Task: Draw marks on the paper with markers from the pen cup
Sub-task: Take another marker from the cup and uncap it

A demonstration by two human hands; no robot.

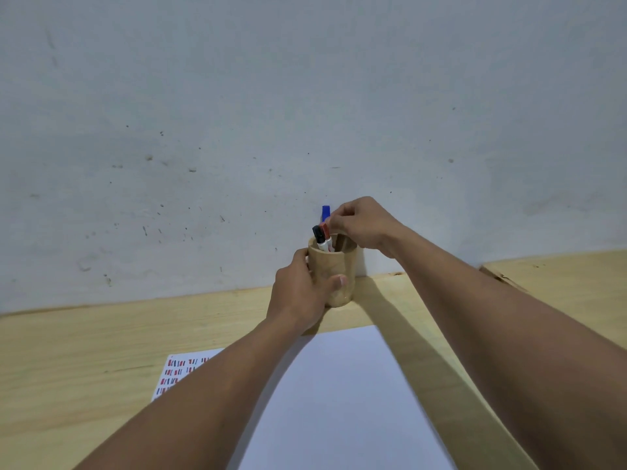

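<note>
Head view looks down on a wooden table (101, 334) set against a pale, scuffed wall (237, 113). At the table's far edge, against the wall, stands a round wooden pen cup (336, 266). The left hand (302, 293) is wrapped around the cup's left side, thumb across its front. The right hand (359, 225) hovers over the cup's mouth, fingertips pinched on the blue marker (326, 212), whose cap rises above the others. A black-capped marker (318, 236) and a red-capped marker (325, 234) lean at the cup's left rim. Nearer the table's front edge lies a blank white paper (339, 401); a second sheet (183, 371), covered in short red, blue and black marks, lies at its left, partly hidden by the left forearm
</note>
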